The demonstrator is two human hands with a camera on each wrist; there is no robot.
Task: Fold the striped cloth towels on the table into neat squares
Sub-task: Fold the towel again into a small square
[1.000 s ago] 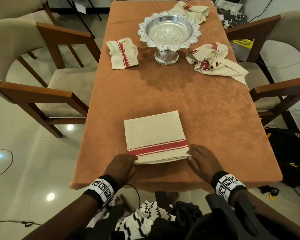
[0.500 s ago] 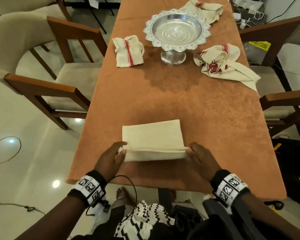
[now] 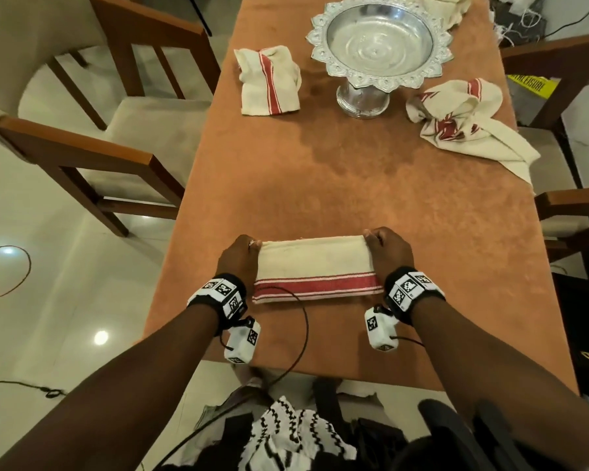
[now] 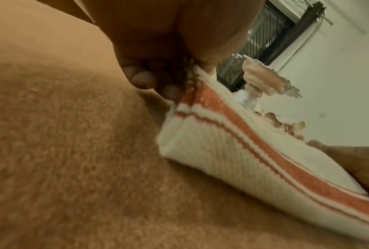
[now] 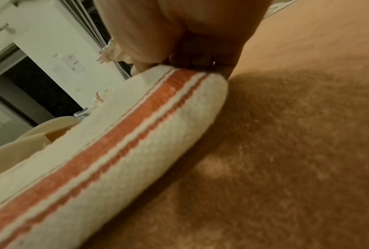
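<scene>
A cream towel with a red stripe [image 3: 315, 268] lies near the front of the table, folded over into a narrow band. My left hand [image 3: 240, 258] pinches its far left corner and my right hand [image 3: 385, 249] pinches its far right corner. In the left wrist view the towel [image 4: 232, 151] runs away to the right from curled fingers [image 4: 145, 79]. In the right wrist view the towel [image 5: 115, 148] shows its rounded fold under my right hand [image 5: 179, 42]. Further back lie a folded towel [image 3: 269, 81], a crumpled towel [image 3: 463, 120] and another towel [image 3: 446, 8] behind the bowl.
A silver footed bowl [image 3: 378, 52] stands at the back middle of the orange table [image 3: 371, 185]. Wooden chairs stand on the left [image 3: 92, 130] and on the right [image 3: 565, 212]. Cables trail from my wrist cameras over the front edge.
Both hands have lifted the towel's near edge and carried it away from me, folding the towel in half. The red stripe now faces up along the near side.
</scene>
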